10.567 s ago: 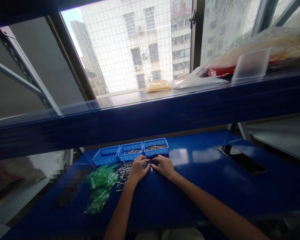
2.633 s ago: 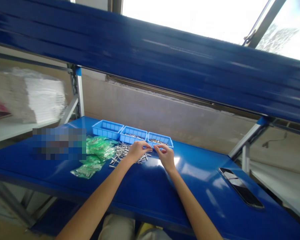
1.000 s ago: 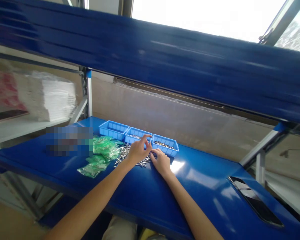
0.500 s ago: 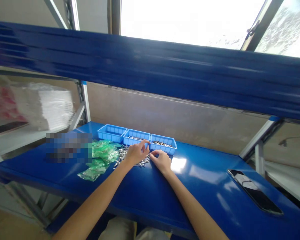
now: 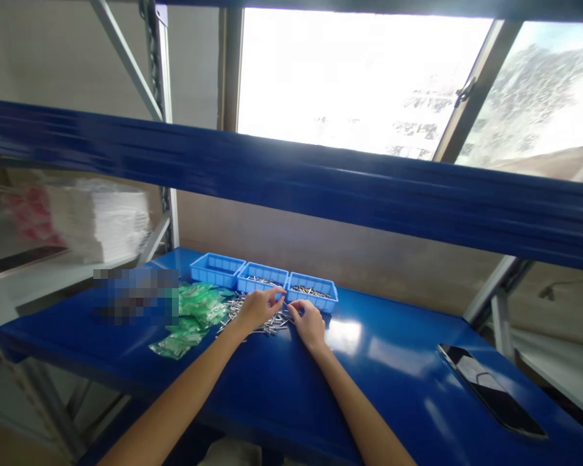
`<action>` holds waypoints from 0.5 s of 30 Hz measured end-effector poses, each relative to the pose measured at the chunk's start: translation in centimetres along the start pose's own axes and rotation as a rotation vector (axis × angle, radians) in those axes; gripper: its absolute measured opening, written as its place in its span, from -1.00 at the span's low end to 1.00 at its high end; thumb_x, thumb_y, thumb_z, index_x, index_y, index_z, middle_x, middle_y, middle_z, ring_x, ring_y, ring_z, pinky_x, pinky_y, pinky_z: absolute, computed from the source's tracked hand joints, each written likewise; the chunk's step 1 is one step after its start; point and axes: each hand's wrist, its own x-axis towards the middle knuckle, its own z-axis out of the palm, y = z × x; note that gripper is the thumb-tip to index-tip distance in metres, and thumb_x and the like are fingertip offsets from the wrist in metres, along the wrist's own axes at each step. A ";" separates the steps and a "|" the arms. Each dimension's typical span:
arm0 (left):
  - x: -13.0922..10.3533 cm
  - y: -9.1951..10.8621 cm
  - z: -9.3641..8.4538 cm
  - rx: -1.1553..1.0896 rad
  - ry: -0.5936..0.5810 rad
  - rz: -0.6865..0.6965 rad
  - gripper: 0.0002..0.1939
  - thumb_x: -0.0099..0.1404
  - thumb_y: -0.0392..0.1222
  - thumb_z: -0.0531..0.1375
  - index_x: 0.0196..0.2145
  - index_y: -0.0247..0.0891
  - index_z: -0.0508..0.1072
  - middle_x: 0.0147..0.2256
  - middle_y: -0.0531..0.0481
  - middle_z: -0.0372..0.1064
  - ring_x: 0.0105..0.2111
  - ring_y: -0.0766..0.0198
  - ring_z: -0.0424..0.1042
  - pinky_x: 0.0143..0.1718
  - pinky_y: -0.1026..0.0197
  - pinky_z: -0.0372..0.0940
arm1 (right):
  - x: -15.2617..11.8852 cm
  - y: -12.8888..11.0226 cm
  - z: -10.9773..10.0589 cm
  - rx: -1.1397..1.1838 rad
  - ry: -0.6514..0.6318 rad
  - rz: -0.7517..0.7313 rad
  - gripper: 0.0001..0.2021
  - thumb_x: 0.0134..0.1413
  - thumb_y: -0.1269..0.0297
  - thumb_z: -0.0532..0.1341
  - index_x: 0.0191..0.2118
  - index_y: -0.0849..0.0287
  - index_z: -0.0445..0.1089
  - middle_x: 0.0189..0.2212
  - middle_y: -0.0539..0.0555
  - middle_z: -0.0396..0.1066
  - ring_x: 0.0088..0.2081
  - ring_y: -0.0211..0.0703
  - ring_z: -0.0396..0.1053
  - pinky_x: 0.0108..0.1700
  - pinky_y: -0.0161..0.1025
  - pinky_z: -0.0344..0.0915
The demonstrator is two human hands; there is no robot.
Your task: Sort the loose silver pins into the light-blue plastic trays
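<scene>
My left hand (image 5: 258,310) reaches over a loose pile of thin silvery metal pins (image 5: 233,307) on the blue table. Its thumb and forefinger come together at the tips, and whatever lies between them is too small to make out. Just to the right, my right hand (image 5: 309,323) is curled, thumb and forefinger pinched close to the left fingertips. A tiny dark sliver shows there, its kind unclear. Behind the hands stand a middle blue bin (image 5: 262,270) and a right blue bin (image 5: 315,285), both holding metal pins. The left blue bin (image 5: 217,264) shows no pins.
Green plastic packets (image 5: 199,307) lie left of the pile, beside a blurred-out patch. A phone (image 5: 490,388) rests on the blue table (image 5: 393,401) at the right. A blue shelf beam (image 5: 291,175) crosses above the bins. White stacked material (image 5: 119,223) sits on a side shelf.
The camera view has tilted upward, so the beam and window sit lower. My hands stay over the pile's right side, with the left fingertips now closer together and the right hand slightly shifted.
</scene>
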 end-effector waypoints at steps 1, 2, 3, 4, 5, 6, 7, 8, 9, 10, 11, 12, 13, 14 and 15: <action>0.0 -0.1 0.1 -0.002 -0.011 0.010 -0.71 0.18 -0.08 0.04 -0.18 -0.11 0.44 -0.54 0.07 0.39 -0.56 0.34 0.34 -0.51 0.35 0.13 | 0.0 0.0 0.0 0.008 0.001 -0.001 -0.80 0.04 0.14 0.07 -0.37 0.04 0.40 -0.33 -0.05 0.44 -0.28 -0.15 0.38 -0.36 -0.30 0.15; 0.0 -0.2 0.1 -0.003 -0.021 0.018 -0.71 0.18 -0.08 0.04 -0.18 -0.10 0.45 -0.54 0.07 0.40 -0.55 0.33 0.35 -0.50 0.35 0.13 | 0.0 0.0 0.0 0.015 0.003 0.000 -0.81 0.04 0.15 0.07 -0.38 0.04 0.40 -0.32 -0.05 0.44 -0.28 -0.15 0.38 -0.36 -0.30 0.15; 0.0 -0.3 0.2 -0.001 -0.030 0.025 -0.71 0.19 -0.07 0.04 -0.19 -0.10 0.45 -0.54 0.06 0.40 -0.55 0.33 0.36 -0.49 0.34 0.14 | 0.0 0.0 0.0 0.020 0.005 0.003 -0.82 0.04 0.15 0.07 -0.38 0.04 0.39 -0.32 -0.05 0.44 -0.28 -0.14 0.38 -0.36 -0.30 0.15; 0.0 -0.3 0.2 0.002 -0.039 0.030 -0.71 0.19 -0.05 0.04 -0.20 -0.11 0.46 -0.54 0.05 0.40 -0.55 0.32 0.36 -0.49 0.34 0.15 | 0.0 0.0 0.0 0.025 0.006 0.007 -0.82 0.04 0.16 0.08 -0.38 0.04 0.39 -0.33 -0.06 0.45 -0.28 -0.14 0.38 -0.37 -0.30 0.14; 0.0 -0.4 0.2 0.004 -0.049 0.033 -0.71 0.19 -0.04 0.04 -0.21 -0.11 0.46 -0.54 0.05 0.40 -0.54 0.31 0.37 -0.49 0.34 0.15 | 0.0 0.1 0.0 0.030 0.005 0.011 -0.83 0.03 0.16 0.08 -0.38 0.03 0.40 -0.33 -0.06 0.45 -0.28 -0.14 0.38 -0.37 -0.30 0.14; 0.0 -0.4 0.2 0.006 -0.059 0.035 -0.71 0.19 -0.03 0.04 -0.21 -0.11 0.46 -0.55 0.04 0.40 -0.54 0.30 0.37 -0.49 0.34 0.15 | 0.0 0.1 0.0 0.035 0.006 0.013 -0.83 0.03 0.16 0.08 -0.38 0.03 0.40 -0.34 -0.06 0.45 -0.28 -0.13 0.39 -0.37 -0.30 0.14; 0.0 -0.5 0.2 0.005 -0.066 0.036 -0.70 0.19 -0.02 0.05 -0.21 -0.12 0.46 -0.55 0.04 0.40 -0.54 0.30 0.37 -0.50 0.34 0.15 | 0.0 0.1 0.1 0.041 0.007 0.015 -0.83 0.03 0.16 0.08 -0.38 0.03 0.40 -0.35 -0.06 0.46 -0.28 -0.13 0.39 -0.38 -0.30 0.14; 0.0 -0.6 0.2 0.002 -0.070 0.037 -0.70 0.19 -0.01 0.05 -0.21 -0.12 0.46 -0.54 0.04 0.40 -0.54 0.30 0.37 -0.50 0.34 0.15 | 0.0 0.1 0.1 0.046 0.008 0.015 -0.82 0.03 0.16 0.08 -0.38 0.03 0.40 -0.36 -0.06 0.47 -0.29 -0.14 0.39 -0.38 -0.31 0.13; 0.0 -0.6 0.2 -0.003 -0.072 0.039 -0.70 0.19 -0.01 0.05 -0.21 -0.12 0.46 -0.54 0.04 0.41 -0.53 0.29 0.37 -0.50 0.34 0.16 | 0.0 0.1 0.2 0.051 0.010 0.015 -0.82 0.03 0.15 0.08 -0.37 0.03 0.40 -0.38 -0.05 0.47 -0.30 -0.14 0.39 -0.39 -0.32 0.13; 0.0 -0.7 0.2 -0.010 -0.074 0.042 -0.69 0.19 0.00 0.04 -0.20 -0.12 0.46 -0.53 0.04 0.41 -0.53 0.29 0.37 -0.49 0.34 0.16 | 0.1 0.1 0.2 0.056 0.011 0.015 -0.82 0.03 0.14 0.08 -0.37 0.03 0.41 -0.39 -0.05 0.47 -0.31 -0.15 0.40 -0.40 -0.32 0.13; 0.1 -0.8 0.2 -0.015 -0.078 0.045 -0.69 0.19 0.00 0.04 -0.20 -0.12 0.46 -0.53 0.04 0.41 -0.53 0.29 0.37 -0.49 0.33 0.16 | 0.1 0.1 0.2 0.061 0.012 0.015 -0.81 0.03 0.14 0.09 -0.37 0.03 0.41 -0.40 -0.05 0.47 -0.32 -0.16 0.40 -0.41 -0.33 0.13; 0.1 -0.8 0.3 -0.016 -0.084 0.046 -0.68 0.19 0.00 0.04 -0.19 -0.12 0.45 -0.53 0.04 0.41 -0.53 0.30 0.37 -0.48 0.33 0.17 | 0.1 0.1 0.2 0.067 0.012 0.013 -0.81 0.02 0.13 0.09 -0.37 0.03 0.41 -0.41 -0.06 0.47 -0.34 -0.17 0.40 -0.42 -0.34 0.13; 0.1 -0.9 0.3 -0.013 -0.090 0.044 -0.69 0.19 0.00 0.04 -0.19 -0.12 0.46 -0.53 0.04 0.41 -0.53 0.29 0.37 -0.48 0.33 0.17 | 0.1 0.1 0.2 0.074 0.009 0.010 -0.81 0.02 0.13 0.10 -0.36 0.03 0.41 -0.41 -0.06 0.47 -0.36 -0.19 0.40 -0.43 -0.34 0.12; 0.1 -0.9 0.5 -0.004 -0.095 0.040 -0.69 0.19 0.00 0.04 -0.20 -0.11 0.46 -0.53 0.05 0.41 -0.52 0.29 0.38 -0.48 0.33 0.16 | 0.1 0.1 0.2 0.085 0.006 0.003 -0.82 0.01 0.13 0.10 -0.36 0.02 0.42 -0.42 -0.07 0.47 -0.39 -0.20 0.39 -0.44 -0.35 0.12; 0.1 -0.9 0.6 0.008 -0.097 0.034 -0.70 0.19 0.00 0.04 -0.21 -0.11 0.46 -0.54 0.05 0.41 -0.52 0.29 0.37 -0.48 0.33 0.16 | 0.2 0.1 0.3 0.100 0.001 -0.008 -0.82 0.01 0.14 0.11 -0.35 0.02 0.42 -0.42 -0.07 0.47 -0.41 -0.21 0.39 -0.45 -0.35 0.13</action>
